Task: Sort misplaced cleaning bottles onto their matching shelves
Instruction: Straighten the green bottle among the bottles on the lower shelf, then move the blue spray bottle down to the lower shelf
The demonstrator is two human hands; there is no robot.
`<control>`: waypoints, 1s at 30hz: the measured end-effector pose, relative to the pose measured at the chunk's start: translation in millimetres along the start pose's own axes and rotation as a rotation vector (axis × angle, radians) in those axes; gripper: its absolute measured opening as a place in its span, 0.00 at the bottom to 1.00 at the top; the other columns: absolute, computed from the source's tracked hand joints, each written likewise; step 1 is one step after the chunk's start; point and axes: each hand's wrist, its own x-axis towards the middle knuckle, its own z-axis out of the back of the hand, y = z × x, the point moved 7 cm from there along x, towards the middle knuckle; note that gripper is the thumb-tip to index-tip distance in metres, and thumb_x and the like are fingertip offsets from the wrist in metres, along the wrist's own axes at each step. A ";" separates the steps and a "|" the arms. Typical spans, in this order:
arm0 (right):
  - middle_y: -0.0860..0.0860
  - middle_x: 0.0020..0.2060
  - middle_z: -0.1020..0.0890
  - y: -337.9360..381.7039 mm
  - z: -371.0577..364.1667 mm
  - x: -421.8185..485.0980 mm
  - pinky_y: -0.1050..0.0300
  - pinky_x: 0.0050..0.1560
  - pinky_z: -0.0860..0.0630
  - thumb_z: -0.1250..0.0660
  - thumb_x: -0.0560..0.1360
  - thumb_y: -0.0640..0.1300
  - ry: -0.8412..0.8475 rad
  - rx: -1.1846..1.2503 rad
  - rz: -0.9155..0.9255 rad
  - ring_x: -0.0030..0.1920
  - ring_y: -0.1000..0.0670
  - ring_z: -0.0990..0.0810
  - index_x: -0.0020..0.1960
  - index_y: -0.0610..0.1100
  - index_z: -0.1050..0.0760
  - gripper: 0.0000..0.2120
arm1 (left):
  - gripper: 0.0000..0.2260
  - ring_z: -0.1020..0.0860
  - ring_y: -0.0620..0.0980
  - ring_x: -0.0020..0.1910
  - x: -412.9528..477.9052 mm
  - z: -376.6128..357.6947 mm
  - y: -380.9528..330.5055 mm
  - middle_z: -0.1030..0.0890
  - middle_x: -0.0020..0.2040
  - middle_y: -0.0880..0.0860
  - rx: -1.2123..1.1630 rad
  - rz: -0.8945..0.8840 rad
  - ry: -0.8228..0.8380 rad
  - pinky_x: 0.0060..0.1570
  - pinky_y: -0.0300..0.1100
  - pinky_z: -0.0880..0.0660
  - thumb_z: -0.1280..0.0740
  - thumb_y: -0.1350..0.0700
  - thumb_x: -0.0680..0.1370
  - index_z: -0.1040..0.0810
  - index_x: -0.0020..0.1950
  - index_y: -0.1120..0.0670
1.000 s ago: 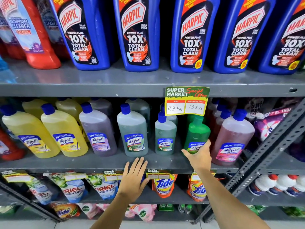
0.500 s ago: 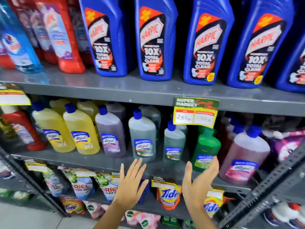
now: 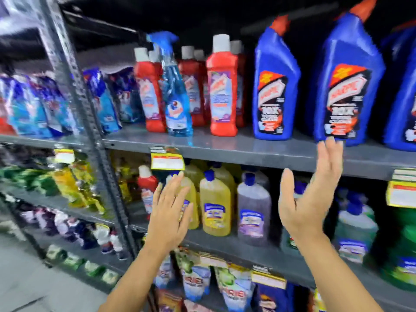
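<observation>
Both my hands are raised, empty, in front of the grey shelves. My left hand (image 3: 169,212) spreads flat before the yellow bottles (image 3: 215,206) on the middle shelf. My right hand (image 3: 311,192) is open, fingertips just under a blue Harpic bottle (image 3: 344,86) on the upper shelf (image 3: 247,149). A light-blue spray bottle (image 3: 174,86) stands among red white-capped bottles (image 3: 222,86) on that upper shelf. A single red bottle (image 3: 146,190) stands left of the yellow ones. A purple bottle (image 3: 253,210) and green bottles (image 3: 355,228) follow to the right. The view is blurred.
A grey perforated upright (image 3: 83,109) divides this bay from a left bay of blue pouches (image 3: 33,109) and green and yellow packs (image 3: 67,185). Yellow price tags (image 3: 166,161) hang from shelf edges. Detergent pouches (image 3: 195,282) fill the lower shelf. Floor (image 3: 33,284) shows bottom left.
The view has swung left and up, bringing the red bottles, the spray bottle and the left bay into sight. Both hands have risen; the right one now reaches the upper shelf edge.
</observation>
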 end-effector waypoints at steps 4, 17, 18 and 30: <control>0.36 0.76 0.38 34.2 -69.8 0.1 0.40 0.76 0.45 0.40 0.81 0.46 0.027 0.014 -0.027 0.79 0.40 0.45 0.76 0.35 0.41 0.28 | 0.18 0.34 0.55 0.74 12.6 42.3 58.0 0.32 0.75 0.57 0.056 0.006 -0.040 0.71 0.58 0.40 0.43 0.51 0.82 0.25 0.68 0.57; 0.38 0.73 0.33 66.9 -211.9 44.1 0.49 0.75 0.40 0.36 0.77 0.44 0.172 -0.021 0.019 0.76 0.39 0.39 0.72 0.37 0.33 0.25 | 0.19 0.33 0.56 0.73 86.6 65.0 172.9 0.30 0.74 0.56 0.149 0.039 -0.018 0.71 0.57 0.39 0.45 0.51 0.82 0.25 0.68 0.58; 0.39 0.73 0.34 66.5 -222.2 50.0 0.51 0.75 0.41 0.37 0.77 0.45 0.204 -0.011 -0.003 0.76 0.40 0.39 0.72 0.39 0.34 0.26 | 0.20 0.35 0.56 0.74 90.6 63.7 180.0 0.30 0.74 0.56 0.148 0.040 -0.012 0.72 0.57 0.39 0.45 0.50 0.82 0.26 0.69 0.58; 0.53 0.63 0.26 27.6 -335.1 115.2 0.54 0.59 0.25 0.23 0.66 0.60 0.553 0.181 -0.500 0.61 0.51 0.24 0.76 0.49 0.43 0.47 | 0.21 0.27 0.53 0.67 120.7 35.1 221.6 0.22 0.66 0.52 0.168 -0.048 -0.011 0.71 0.56 0.44 0.46 0.44 0.82 0.23 0.67 0.52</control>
